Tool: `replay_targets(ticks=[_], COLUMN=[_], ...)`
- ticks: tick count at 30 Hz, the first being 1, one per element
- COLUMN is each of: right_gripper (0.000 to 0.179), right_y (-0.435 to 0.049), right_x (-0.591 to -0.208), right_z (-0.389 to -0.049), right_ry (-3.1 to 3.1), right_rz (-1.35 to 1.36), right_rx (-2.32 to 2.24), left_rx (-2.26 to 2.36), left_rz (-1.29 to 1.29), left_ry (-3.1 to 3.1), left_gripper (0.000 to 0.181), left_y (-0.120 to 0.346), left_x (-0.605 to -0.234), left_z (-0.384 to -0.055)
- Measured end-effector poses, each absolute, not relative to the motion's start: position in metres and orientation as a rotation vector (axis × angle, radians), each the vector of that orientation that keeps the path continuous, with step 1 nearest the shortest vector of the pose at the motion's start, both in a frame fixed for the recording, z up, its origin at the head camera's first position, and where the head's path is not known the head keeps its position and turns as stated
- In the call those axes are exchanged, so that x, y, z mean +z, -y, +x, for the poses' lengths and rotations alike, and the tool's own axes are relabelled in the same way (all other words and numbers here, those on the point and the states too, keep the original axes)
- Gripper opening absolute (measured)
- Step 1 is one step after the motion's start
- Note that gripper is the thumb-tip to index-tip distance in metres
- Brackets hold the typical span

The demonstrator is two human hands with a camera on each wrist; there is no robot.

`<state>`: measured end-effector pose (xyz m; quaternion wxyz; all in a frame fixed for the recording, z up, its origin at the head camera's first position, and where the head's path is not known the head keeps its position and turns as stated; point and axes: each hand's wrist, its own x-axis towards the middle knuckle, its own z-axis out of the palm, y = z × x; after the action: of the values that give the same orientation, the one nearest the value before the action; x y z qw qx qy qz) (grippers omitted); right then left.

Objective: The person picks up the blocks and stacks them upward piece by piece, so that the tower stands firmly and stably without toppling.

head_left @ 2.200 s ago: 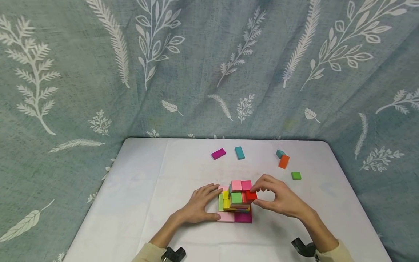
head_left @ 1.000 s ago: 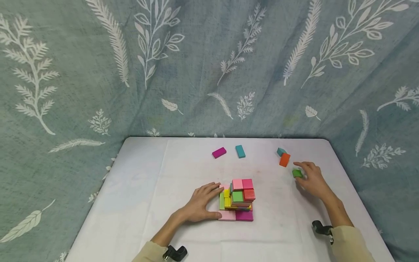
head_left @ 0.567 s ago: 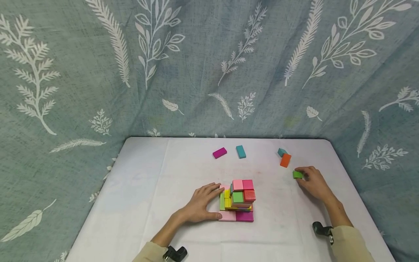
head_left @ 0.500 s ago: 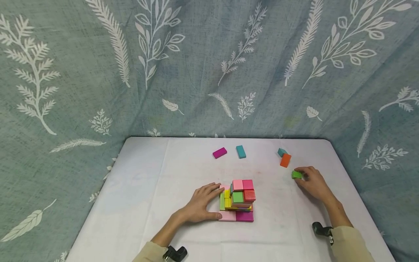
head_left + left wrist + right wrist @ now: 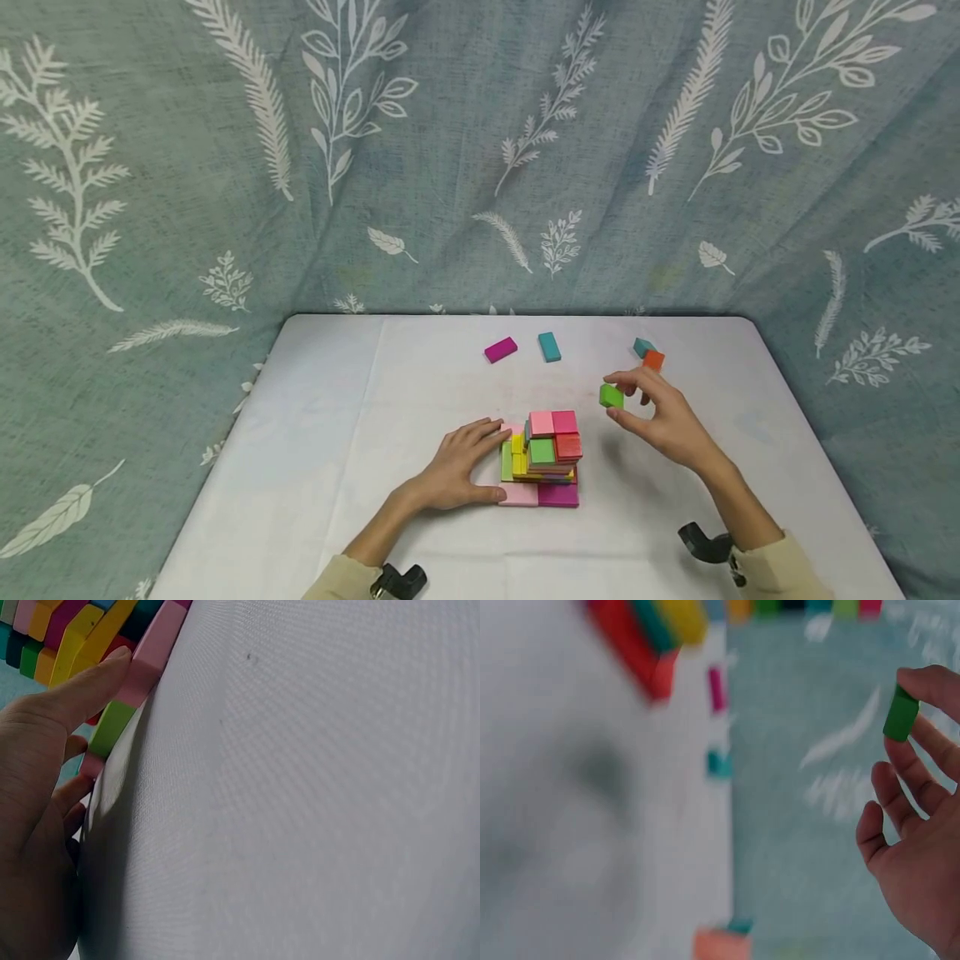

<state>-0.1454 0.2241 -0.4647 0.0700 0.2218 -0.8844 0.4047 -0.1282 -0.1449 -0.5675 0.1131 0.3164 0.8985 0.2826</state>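
A stepped tower of colored blocks (image 5: 542, 451) stands on the white table, with pink and magenta squares on top. My left hand (image 5: 459, 471) rests along its left side; the thumb touches the pale pink block (image 5: 153, 652) at the base, and the other fingers reach behind. The left wrist view shows several layers piled above a lime block (image 5: 112, 727). Held up off the table right of the tower, a green block (image 5: 611, 396) is pinched between the thumb and fingertips of my right hand (image 5: 663, 417). The right wrist view also shows this green block (image 5: 112, 729) color near the base.
Toward the table's back lie a magenta block (image 5: 501, 350) and a teal block (image 5: 550, 347). Farther right, an orange block (image 5: 654, 359) leans by another teal block (image 5: 642, 347), partly behind my right hand. A patterned cloth (image 5: 450, 167) hangs beyond the table's back edge.
My right hand left the tower, took hold of the green block at the right and lifted it leftward toward the tower. My left hand has stayed at the tower.
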Motion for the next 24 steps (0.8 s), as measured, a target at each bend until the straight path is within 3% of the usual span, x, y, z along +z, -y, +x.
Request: replay_targets(ticks=[6, 13, 24], right_gripper=[0.042, 0.039, 0.039], right_y=[-0.183, -0.153, -0.147], right_x=[-0.440, -0.439, -0.443], right_z=[-0.127, -0.120, -0.118], right_ry=[2.609, 2.623, 2.726], right_rz=[0.932, 1.116, 1.128], right_rx=[1.243, 1.144, 0.991], left_rx=[0.821, 0.821, 0.815], left_rz=[0.933, 0.946, 0.948], left_ry=[-2.633, -2.655, -2.647], left_gripper=[0.093, 0.093, 0.092], left_y=[0.145, 0.148, 0.145], left_x=[-0.568, -0.567, -0.569], left_z=[-0.128, -0.130, -0.130])
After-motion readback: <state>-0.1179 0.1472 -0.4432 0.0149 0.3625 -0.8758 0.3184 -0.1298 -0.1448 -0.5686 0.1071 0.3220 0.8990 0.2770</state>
